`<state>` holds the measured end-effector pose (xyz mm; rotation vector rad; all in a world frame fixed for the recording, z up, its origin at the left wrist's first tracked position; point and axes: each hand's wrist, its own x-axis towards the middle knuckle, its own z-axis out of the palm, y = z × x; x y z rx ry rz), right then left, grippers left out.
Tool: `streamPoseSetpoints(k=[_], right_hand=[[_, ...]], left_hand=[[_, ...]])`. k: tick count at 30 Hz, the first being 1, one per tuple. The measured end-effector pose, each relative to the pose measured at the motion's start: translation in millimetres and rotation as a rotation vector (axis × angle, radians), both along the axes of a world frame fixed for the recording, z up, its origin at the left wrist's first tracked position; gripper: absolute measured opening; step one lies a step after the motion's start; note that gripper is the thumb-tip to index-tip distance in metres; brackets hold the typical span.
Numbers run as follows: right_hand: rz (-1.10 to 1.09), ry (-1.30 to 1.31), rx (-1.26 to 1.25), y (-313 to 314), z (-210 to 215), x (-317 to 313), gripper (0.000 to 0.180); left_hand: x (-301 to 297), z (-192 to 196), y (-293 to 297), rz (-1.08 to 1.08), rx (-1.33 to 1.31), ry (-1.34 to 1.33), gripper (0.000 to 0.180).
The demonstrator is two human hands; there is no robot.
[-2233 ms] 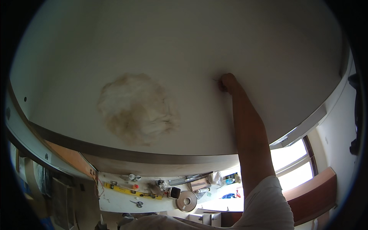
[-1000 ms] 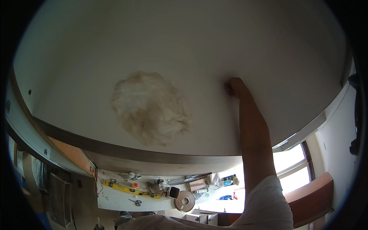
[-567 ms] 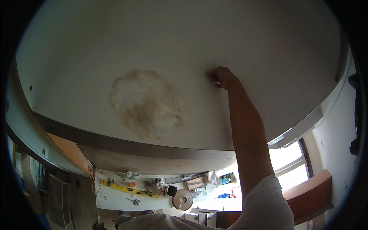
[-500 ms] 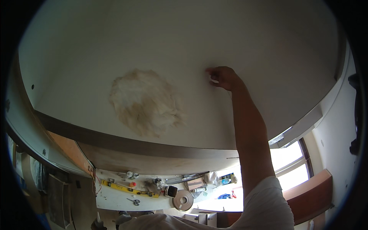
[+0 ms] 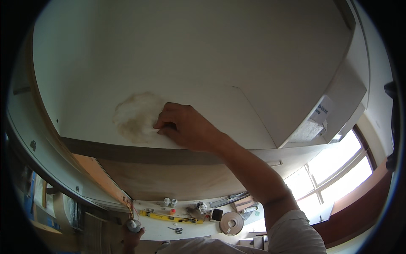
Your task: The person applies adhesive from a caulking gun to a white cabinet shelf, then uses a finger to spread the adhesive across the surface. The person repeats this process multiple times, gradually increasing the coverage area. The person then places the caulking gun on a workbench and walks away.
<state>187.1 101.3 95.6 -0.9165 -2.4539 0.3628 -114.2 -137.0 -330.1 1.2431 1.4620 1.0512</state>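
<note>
White shelf [image 5: 220, 55] | patch [image 5: 133, 116] near front edge, still brown | my right hand [image 5: 182, 126] beside it, can't tell if gripping | my left hand [image 5: 133, 239] holds grey pot [image 5: 133, 226]

A round patch [image 5: 134, 114] is lying on the big board [image 5: 203, 55], and the right hand [image 5: 177, 125] is covering its right edge. Lower down, a level [image 5: 163, 217] is lying on the table [image 5: 154, 225]. Scissors [image 5: 176, 230] are lying in front of it, and two cups [image 5: 167, 201] are standing behind. A roll [image 5: 231, 223] is lying right of the scissors. Left of the table, the left hand [image 5: 133, 240] is holding a nozzle tool [image 5: 134, 225].
</note>
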Motion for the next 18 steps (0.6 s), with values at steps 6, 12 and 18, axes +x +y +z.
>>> streamPoseSetpoints(k=[6,12,18], right_hand=[[-0.094,0.1,0.06,-18.3,3.1,0.1,0.016],[-0.046,0.414,-0.077,-90.2,-0.7,54.2,0.016],[0.408,0.138,-0.957,-220.4,-110.5,154.5,0.04]], left_hand=[[62.6,125.9,9.4,0.014,0.179,-0.166,0.041],[113.0,241.6,10.5,-0.005,0.424,-0.515,0.043],[132.4,336.3,17.6,-0.155,0.669,-0.959,0.036]])
